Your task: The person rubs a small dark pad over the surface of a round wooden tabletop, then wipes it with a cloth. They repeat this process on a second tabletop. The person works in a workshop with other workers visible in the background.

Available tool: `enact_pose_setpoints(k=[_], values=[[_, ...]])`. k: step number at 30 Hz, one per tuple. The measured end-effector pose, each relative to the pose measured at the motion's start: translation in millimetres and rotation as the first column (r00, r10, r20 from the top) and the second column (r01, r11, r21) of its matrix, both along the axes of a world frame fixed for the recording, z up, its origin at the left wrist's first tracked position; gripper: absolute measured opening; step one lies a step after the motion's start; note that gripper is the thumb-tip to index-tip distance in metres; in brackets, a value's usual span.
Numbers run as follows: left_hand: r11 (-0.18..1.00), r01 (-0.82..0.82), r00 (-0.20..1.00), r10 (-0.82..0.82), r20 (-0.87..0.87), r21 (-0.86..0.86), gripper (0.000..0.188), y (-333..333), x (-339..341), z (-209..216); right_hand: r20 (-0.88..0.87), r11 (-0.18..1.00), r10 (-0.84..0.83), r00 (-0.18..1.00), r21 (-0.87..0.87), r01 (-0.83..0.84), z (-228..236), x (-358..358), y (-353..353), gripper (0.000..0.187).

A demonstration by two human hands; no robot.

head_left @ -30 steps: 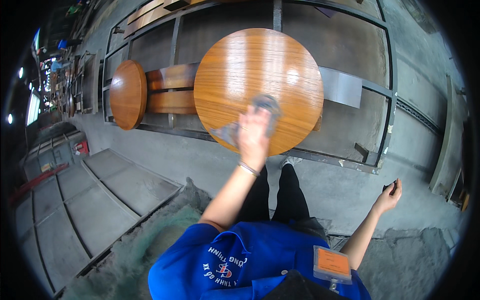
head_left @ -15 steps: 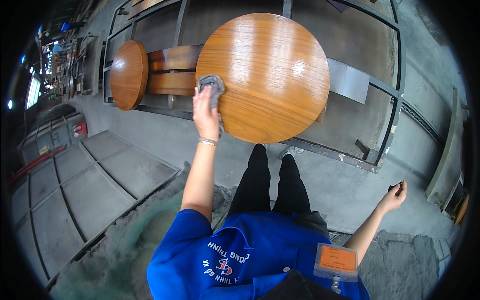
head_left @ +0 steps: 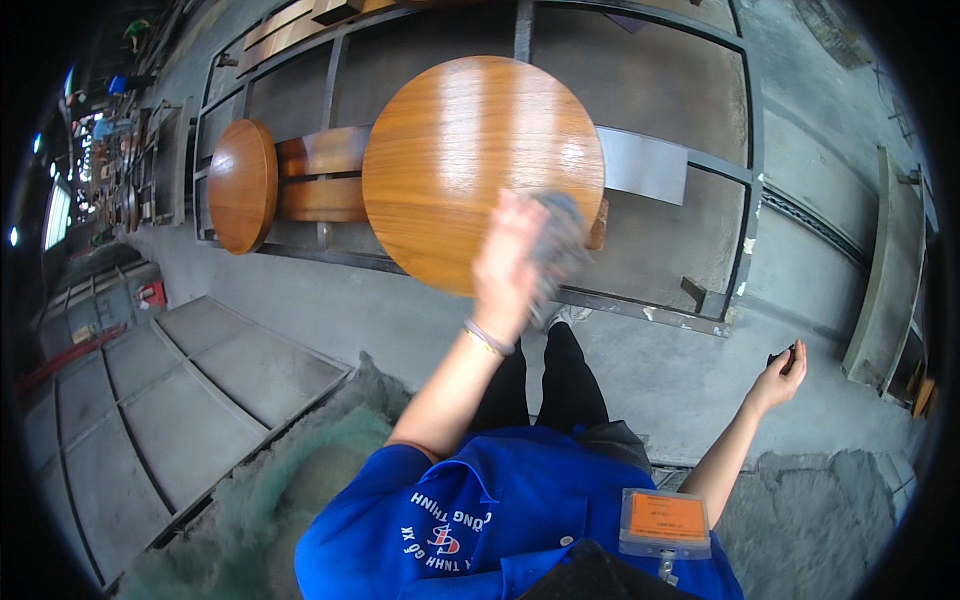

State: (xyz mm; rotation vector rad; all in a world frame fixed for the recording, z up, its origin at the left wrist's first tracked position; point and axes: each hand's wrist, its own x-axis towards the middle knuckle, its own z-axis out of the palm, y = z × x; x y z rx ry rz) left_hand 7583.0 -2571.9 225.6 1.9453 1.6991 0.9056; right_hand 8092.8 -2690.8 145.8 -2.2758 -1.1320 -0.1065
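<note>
A large round wooden tabletop (head_left: 450,150), glossy and orange-brown, lies in front of me on a dark metal frame. My left hand (head_left: 505,250), slightly blurred by motion, presses a crumpled grey cloth (head_left: 560,240) against its near right edge. Part of the cloth hangs past the rim. Off to the right, well away from the wood, my right hand (head_left: 778,382) is closed round a small dark object (head_left: 782,354) whose kind I cannot make out.
A smaller round wooden top (head_left: 242,187) sits at the frame's left end, beside wooden boards (head_left: 322,199). A grey metal plate (head_left: 645,165) juts out right of the tabletop. Frame bars (head_left: 640,308) run along the near side. A panelled grey surface (head_left: 200,390) lies at lower left.
My left hand has swept the cloth from the tabletop's left edge across to its near right edge. My right hand stays out to the side, still closed on the dark object.
</note>
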Motion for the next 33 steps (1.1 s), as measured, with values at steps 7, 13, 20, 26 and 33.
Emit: enact_pose_setpoints(k=[7,13,20,26,33], values=[[0.979,-0.174,0.967,0.191,-0.166,0.109,0.064,82,23,-56,-0.233,0.975,-0.205,0.951,0.033,0.218,-15,34,-36,0.03],[0.955,0.296,0.941,-0.294,0.17,0.017,0.069,16,172,-44,-0.058,0.993,-0.111,0.992,0.041,0.114,-11,39,-37,0.03],[0.758,0.371,0.548,0.289,0.785,-0.537,0.054,-9,151,30,-0.261,0.951,-0.242,0.934,0.125,0.282,15,43,-41,0.03],[0.463,0.744,-0.087,0.782,0.618,-0.481,0.052,5,47,62,-0.312,0.877,-0.399,0.862,0.145,0.458,50,46,-108,0.03],[0.371,0.786,0.196,0.607,0.77,-0.493,0.05,-33,91,90,-0.147,0.82,-0.55,0.822,0.09,0.565,50,103,-210,0.031]])
